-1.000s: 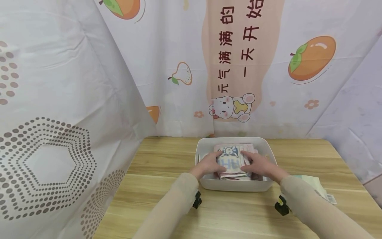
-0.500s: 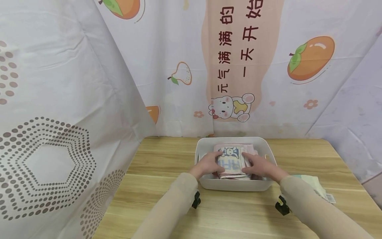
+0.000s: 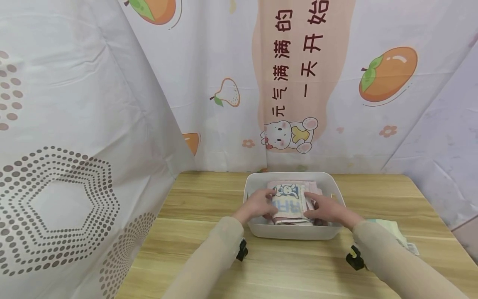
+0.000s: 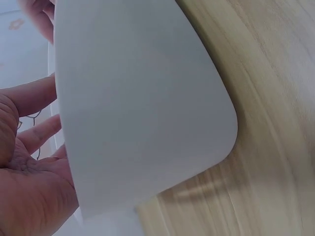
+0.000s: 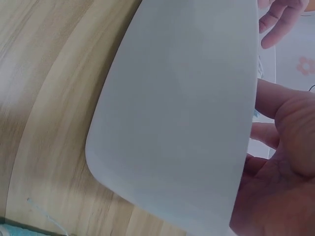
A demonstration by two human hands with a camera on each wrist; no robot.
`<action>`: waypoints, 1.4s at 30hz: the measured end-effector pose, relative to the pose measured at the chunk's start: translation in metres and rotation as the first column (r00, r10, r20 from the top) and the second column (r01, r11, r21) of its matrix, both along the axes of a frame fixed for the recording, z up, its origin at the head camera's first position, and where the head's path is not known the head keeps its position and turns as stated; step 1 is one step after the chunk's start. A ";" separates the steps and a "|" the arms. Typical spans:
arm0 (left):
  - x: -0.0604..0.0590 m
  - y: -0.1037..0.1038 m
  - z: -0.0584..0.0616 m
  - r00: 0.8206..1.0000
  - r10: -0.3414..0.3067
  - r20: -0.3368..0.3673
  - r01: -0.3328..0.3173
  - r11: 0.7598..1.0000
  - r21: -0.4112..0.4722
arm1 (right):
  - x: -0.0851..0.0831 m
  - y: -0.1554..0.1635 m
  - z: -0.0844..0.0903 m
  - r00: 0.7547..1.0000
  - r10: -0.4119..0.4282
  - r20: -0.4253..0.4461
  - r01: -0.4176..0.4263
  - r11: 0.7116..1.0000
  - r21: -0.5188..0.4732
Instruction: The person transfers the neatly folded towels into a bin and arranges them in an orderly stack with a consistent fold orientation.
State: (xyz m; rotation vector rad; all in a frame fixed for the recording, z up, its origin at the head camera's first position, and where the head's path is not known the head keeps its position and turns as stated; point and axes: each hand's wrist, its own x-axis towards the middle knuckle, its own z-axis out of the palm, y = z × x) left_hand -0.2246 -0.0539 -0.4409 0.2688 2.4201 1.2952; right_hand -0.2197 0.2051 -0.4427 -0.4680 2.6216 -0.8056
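Note:
A white plastic bin (image 3: 291, 233) stands on the wooden table with several folded cloths in it. On top lies a small folded towel (image 3: 289, 203) with a blue rabbit picture and pale blue lettering. My left hand (image 3: 257, 205) is inside the bin at the towel's left side, its thumb and forefinger spread at the edge. Across from it, my right hand (image 3: 326, 207) rests at the right side with fingers loosely extended. Both wrist views show the bin's outer wall (image 4: 142, 98) hiding the fingertips of the left hand (image 4: 34, 182) and right hand (image 5: 280, 177).
To the right of the bin, a pale green and yellow cloth (image 3: 390, 227) with a barcode label (image 3: 413, 248) lies partly behind the right sleeve. A printed curtain (image 3: 224, 124) hangs along the table's back edge, and a patterned one (image 3: 74, 166) hangs at the left.
My left hand has shifted slightly left, its fingertips drawing back toward the towel's edge. The right hand has moved slightly outward. The towel and bin stay in place.

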 end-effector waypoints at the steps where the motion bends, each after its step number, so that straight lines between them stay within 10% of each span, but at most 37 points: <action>1: 0.000 -0.001 0.001 1.000 0.003 -0.001 -0.003 1.000 0.002 | 0.000 0.000 0.001 1.000 0.004 0.000 -0.004 1.000 -0.005; 27: -0.007 -0.058 0.023 0.987 0.162 -0.009 -0.159 0.977 0.141 | 0.003 0.038 0.022 0.996 -0.025 -0.081 0.017 0.995 -0.101; 42: -0.014 -0.083 0.011 0.963 0.271 -0.001 -0.266 0.946 0.188 | 0.003 0.058 0.030 0.993 -0.101 0.067 0.111 0.976 -0.187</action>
